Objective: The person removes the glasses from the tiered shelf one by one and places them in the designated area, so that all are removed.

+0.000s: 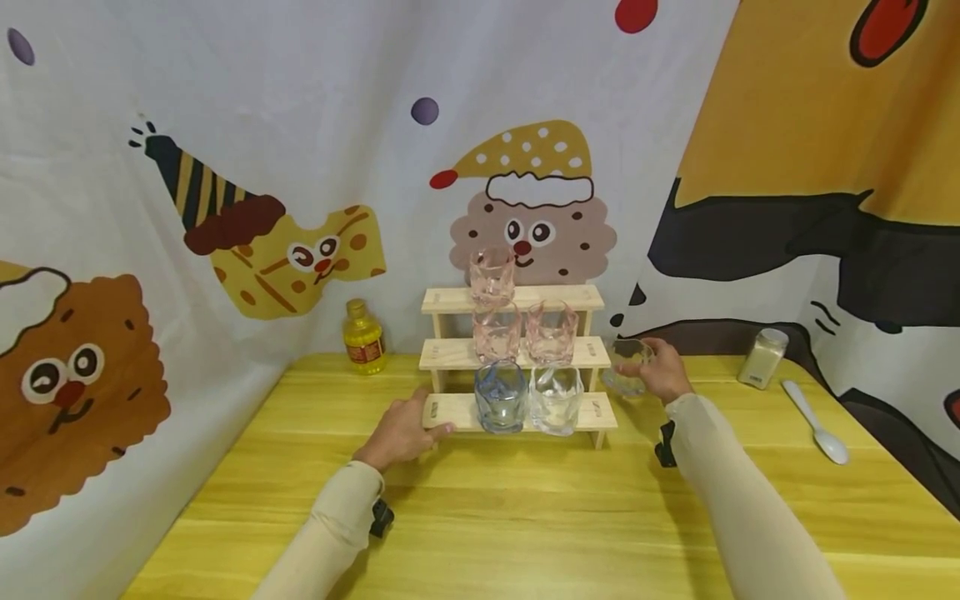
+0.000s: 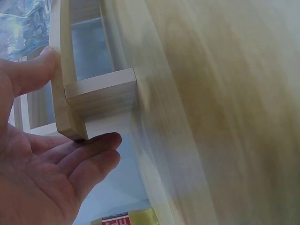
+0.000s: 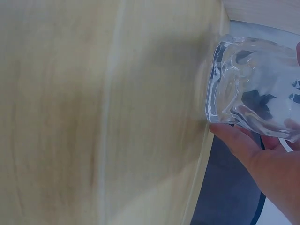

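Note:
A three-step wooden display stand (image 1: 517, 411) holds drinking glasses on its shelves. My left hand (image 1: 401, 432) grips the left end of its lowest shelf. In the left wrist view the thumb lies on the shelf (image 2: 63, 98), with the fingers around its end. My right hand (image 1: 663, 372) holds a clear glass (image 1: 628, 367) to the right of the stand. In the right wrist view this clear glass has a rippled wall, and its base is close to the tabletop. A blue-tinted glass (image 1: 501, 398) and another clear glass (image 1: 556, 400) stand on the lowest shelf.
One pink glass (image 1: 492, 277) stands on the top shelf; two more, a left one (image 1: 497, 333) and a right one (image 1: 551, 333), are on the middle shelf. A yellow oil bottle (image 1: 364, 337) stands left; a lidded jar (image 1: 763, 358) and white spoon (image 1: 817, 425) are right.

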A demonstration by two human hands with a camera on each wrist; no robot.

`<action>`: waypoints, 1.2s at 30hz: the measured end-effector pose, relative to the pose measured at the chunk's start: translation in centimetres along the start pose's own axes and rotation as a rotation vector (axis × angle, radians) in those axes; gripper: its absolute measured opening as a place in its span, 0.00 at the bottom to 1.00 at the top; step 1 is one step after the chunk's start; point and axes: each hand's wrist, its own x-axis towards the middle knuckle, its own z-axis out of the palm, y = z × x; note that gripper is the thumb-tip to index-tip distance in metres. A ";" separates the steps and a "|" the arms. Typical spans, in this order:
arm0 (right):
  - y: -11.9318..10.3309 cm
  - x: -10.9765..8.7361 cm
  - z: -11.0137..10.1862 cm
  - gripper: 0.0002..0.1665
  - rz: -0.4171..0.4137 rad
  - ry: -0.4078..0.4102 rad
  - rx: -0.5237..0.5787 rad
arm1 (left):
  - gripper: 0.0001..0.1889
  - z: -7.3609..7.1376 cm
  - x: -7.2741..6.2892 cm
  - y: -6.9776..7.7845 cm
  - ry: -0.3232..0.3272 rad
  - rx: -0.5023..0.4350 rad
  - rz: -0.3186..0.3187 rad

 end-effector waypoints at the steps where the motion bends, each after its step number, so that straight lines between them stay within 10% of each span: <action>1: 0.1 0.0 0.0 0.56 -0.001 -0.001 0.000 | 0.42 0.0 0.0 0.0 -0.001 0.002 0.000; 14: 0.1 -0.2 -0.3 0.56 -0.008 -0.027 -0.074 | 0.43 0.1 0.2 -0.1 -0.002 -0.001 0.013; 25: -4.9 -1.4 -2.6 0.51 -0.030 -0.096 -0.277 | 0.42 0.0 0.4 0.1 0.018 -0.023 0.015; 36: -10.6 -4.2 -1.0 0.40 -0.324 0.023 -0.128 | 0.43 0.0 0.2 0.0 0.016 -0.026 -0.006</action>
